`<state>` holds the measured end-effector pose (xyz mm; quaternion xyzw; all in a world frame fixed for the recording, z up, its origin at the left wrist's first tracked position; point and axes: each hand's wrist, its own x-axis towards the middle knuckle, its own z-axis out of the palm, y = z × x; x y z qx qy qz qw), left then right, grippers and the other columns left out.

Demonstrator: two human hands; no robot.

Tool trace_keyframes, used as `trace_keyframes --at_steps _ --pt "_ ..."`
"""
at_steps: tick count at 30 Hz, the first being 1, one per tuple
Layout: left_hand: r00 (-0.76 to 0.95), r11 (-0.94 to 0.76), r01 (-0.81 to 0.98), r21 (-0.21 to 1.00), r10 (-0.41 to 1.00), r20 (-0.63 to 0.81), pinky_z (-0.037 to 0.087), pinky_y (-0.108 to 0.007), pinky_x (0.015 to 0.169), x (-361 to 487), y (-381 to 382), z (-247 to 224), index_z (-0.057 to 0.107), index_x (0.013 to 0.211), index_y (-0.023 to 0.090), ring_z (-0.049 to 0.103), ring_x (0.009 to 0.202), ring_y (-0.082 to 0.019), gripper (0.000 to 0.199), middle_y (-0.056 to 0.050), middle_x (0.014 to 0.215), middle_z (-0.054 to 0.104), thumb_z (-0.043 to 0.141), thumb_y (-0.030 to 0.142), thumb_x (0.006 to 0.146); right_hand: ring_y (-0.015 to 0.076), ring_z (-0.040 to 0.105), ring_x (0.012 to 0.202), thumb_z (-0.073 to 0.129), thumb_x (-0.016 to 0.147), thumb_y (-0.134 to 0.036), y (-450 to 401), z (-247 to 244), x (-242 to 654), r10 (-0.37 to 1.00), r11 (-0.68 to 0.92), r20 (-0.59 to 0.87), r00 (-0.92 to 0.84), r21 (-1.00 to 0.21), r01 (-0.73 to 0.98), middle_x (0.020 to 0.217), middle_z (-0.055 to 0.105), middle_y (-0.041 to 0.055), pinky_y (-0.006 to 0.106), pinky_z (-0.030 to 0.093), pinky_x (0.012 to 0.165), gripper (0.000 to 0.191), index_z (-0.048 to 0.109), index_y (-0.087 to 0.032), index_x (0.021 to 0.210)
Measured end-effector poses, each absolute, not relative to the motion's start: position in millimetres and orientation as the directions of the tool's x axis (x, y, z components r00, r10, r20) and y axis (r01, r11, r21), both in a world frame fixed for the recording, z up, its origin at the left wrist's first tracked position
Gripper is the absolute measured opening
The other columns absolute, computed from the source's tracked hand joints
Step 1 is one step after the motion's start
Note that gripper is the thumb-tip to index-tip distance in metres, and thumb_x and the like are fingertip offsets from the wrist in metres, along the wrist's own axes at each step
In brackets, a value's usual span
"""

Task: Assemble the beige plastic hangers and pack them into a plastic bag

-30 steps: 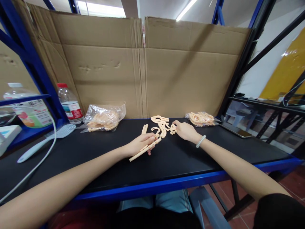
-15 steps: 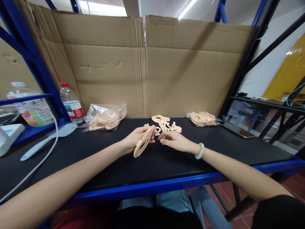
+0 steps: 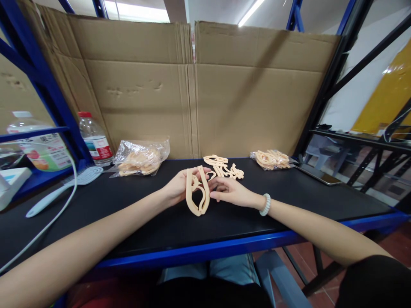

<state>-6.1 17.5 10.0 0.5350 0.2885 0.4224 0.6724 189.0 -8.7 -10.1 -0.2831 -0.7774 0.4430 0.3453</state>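
My left hand (image 3: pixel 176 187) grips a beige folding hanger (image 3: pixel 206 201), whose two long arms are folded into a teardrop loop with curved parts inside. The loop's rounded end points down toward me, held above the black tabletop. My right hand (image 3: pixel 236 192), wearing a pale coiled band at the wrist, has its fingers curled at the hanger's right edge, with the fingertips against it. Just beyond my hands lies a loose group of beige hanger parts (image 3: pixel 221 167), partly covered by my fingers.
A clear bag of beige pieces (image 3: pixel 141 160) lies at back left, and another bag (image 3: pixel 271 159) at back right. A phone (image 3: pixel 317 173) rests at right. Along the left are a hairbrush (image 3: pixel 69 186), a white cable (image 3: pixel 69 194) and a red-capped bottle (image 3: pixel 95 141). Cardboard (image 3: pixel 144 94) stands behind.
The hanger in my left hand has turned from nearly edge-on to showing its broad face. My right hand has moved slightly left, up to the hanger's edge.
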Motion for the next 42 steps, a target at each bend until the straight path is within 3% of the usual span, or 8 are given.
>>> trace_keyframes --at_steps 8,12,18,23,28,36,39,42 --pt "0.504 0.108 -0.189 0.976 0.864 0.002 0.052 -0.026 0.069 -0.8 15.1 5.3 0.065 0.102 0.009 0.066 0.073 -0.016 0.027 -0.01 0.085 0.07 0.059 0.004 0.076 0.0066 0.057 0.055 0.064 0.08 -0.037 -16.2 -4.1 186.4 0.724 0.362 0.195 -0.661 -0.924 0.124 0.074 0.059 -0.0002 0.016 0.042 0.044 0.027 0.053 -0.013 0.088" --pt "0.376 0.148 -0.18 0.973 0.924 -0.071 0.048 -0.021 0.052 -0.5 13.7 7.9 0.06 0.111 0.009 0.063 0.063 -0.013 0.027 -0.014 0.089 0.07 0.047 0.021 0.09 0.0083 0.061 0.052 0.063 0.081 -0.037 -10.0 -7.9 188.7 0.759 0.3 0.189 -0.623 -0.951 0.076 0.069 0.059 -0.0013 0.018 0.049 0.046 0.027 0.047 -0.015 0.082" --pt "0.339 0.207 -0.214 0.955 0.932 -0.126 0.05 -0.029 0.062 -3.5 9.2 12.3 0.063 0.103 0.007 0.063 0.066 -0.017 0.063 -0.015 0.089 0.07 0.021 0.054 0.094 0.0119 0.065 0.052 0.064 0.08 -0.03 -5.7 -6.0 192.7 0.866 0.262 0.199 -0.459 -0.962 0.076 0.067 0.057 -0.0046 0.023 0.057 0.05 0.028 0.042 -0.017 0.089" --pt "0.169 0.007 -0.078 0.997 0.986 0.007 0.039 -0.02 0.046 -4.1 13.2 2.4 0.064 0.095 0.01 0.057 0.057 -0.013 0.062 -0.01 0.076 0.069 0.033 0.063 0.088 0.0132 0.068 0.057 0.06 0.084 -0.022 -5.1 -5.1 192.2 0.927 0.209 0.182 -0.329 -0.977 0.048 0.077 0.058 -0.0026 0.024 0.06 0.053 0.029 0.035 -0.02 0.099" --pt "0.117 -0.074 -0.064 0.995 0.99 0.081 0.021 -0.016 0.035 -2.8 14.0 0.6 0.06 0.09 0.008 0.037 0.036 -0.004 0.055 -0.012 0.078 0.068 0.034 0.056 0.09 0.0153 0.069 0.059 0.059 0.083 -0.017 -2.0 -5.2 193.7 0.957 0.216 0.214 -0.197 -0.976 -0.014 0.079 0.059 -0.0019 0.028 0.061 0.057 0.035 0.03 -0.022 0.101" --pt "0.14 -0.146 0.043 0.988 0.98 0.139 0.035 -0.014 0.039 -1.2 11.5 1.0 0.059 0.086 0.008 0.046 0.041 -0.004 0.026 -0.006 0.07 0.063 0.054 0.034 0.086 0.0151 0.066 0.053 0.062 0.081 -0.026 -2.9 -7.4 199.9 0.908 0.391 0.369 -0.2 -0.916 0.085 0.066 0.052 -0.0083 0.026 0.056 0.05 0.083 0.003 -0.026 0.14" --pt "0.158 -0.14 0.053 0.989 0.979 0.13 0.037 -0.014 0.04 -1.1 11.1 0.4 0.057 0.086 0.008 0.047 0.042 -0.004 0.025 -0.006 0.069 0.063 0.054 0.033 0.086 0.0117 0.061 0.049 0.057 0.085 -0.024 -2.1 -5.3 204.6 0.835 0.544 0.464 -0.296 -0.778 0.315 0.063 0.053 -0.0072 0.025 0.052 0.051 0.061 0.026 -0.024 0.138" --pt "0.16 -0.122 0.016 0.992 0.98 0.118 0.039 -0.016 0.041 -0.3 9.1 1.6 0.055 0.085 0.009 0.05 0.043 -0.006 0.02 -0.005 0.067 0.063 0.053 0.029 0.086 0.0119 0.06 0.062 0.054 0.087 -0.02 -0.1 -4.1 207.7 0.71 0.7 0.544 -0.447 -0.478 0.531 0.07 0.061 -0.001 0.026 0.048 0.064 0.019 0.06 -0.02 0.105"
